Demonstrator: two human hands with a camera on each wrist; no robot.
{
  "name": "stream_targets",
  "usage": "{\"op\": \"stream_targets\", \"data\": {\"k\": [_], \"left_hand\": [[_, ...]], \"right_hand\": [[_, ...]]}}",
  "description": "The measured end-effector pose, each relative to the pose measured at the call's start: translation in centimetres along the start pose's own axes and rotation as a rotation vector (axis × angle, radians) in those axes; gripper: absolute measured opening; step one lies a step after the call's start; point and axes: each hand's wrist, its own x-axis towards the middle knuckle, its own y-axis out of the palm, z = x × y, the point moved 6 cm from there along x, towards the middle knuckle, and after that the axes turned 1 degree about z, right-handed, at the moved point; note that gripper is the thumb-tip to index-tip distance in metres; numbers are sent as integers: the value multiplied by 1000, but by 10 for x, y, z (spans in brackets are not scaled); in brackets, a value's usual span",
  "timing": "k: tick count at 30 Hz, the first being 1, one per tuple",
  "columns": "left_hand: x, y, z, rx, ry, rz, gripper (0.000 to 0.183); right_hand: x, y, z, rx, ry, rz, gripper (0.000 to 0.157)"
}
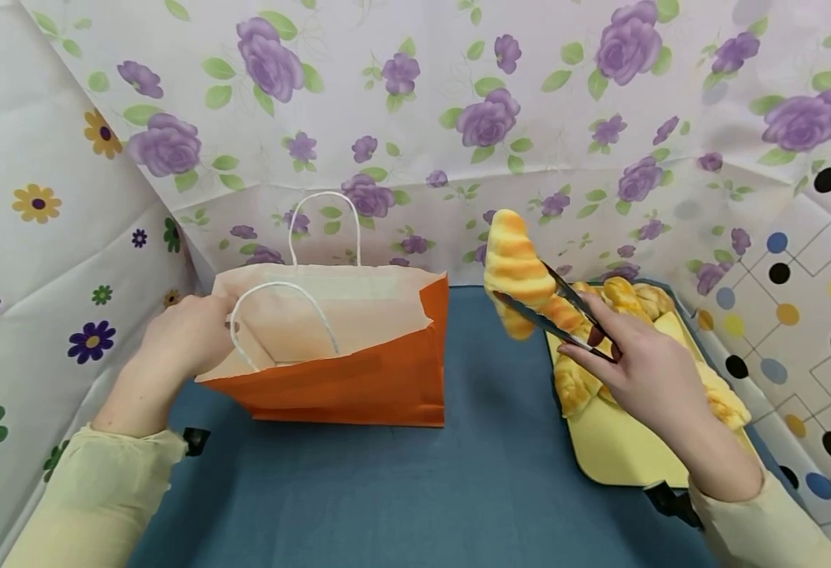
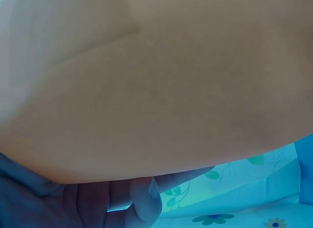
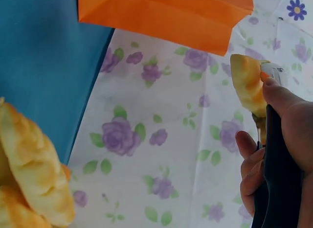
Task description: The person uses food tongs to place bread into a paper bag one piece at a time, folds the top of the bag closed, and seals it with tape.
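Note:
An orange paper bag [image 1: 358, 386] with white cord handles stands on the table, its mouth open toward me. My left hand [image 1: 191, 335] grips its left rim; in the left wrist view the bag is hidden behind the forearm, and only some curled fingers [image 2: 144, 203] show. My right hand [image 1: 653, 367] holds dark tongs [image 1: 543, 319], whose ends clasp a croissant [image 1: 518, 256] in the air between the bag and a yellow tray [image 1: 614, 457]. The right wrist view also shows the croissant [image 3: 244, 86] held beyond the tongs' black handles [image 3: 282, 179].
Several bread pieces [image 1: 574, 386] lie on the yellow tray at the right. A blue cloth [image 1: 387, 489] covers the table. Purple-flowered sheeting [image 1: 422, 102] rises behind it, with patterned sheets on both sides.

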Motion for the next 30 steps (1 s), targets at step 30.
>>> {"op": "stream_targets", "data": {"k": [30], "left_hand": [[-2,2,1,-24,3,5,17]], "right_hand": [[104,1,76,38,-369,11,76]]}}
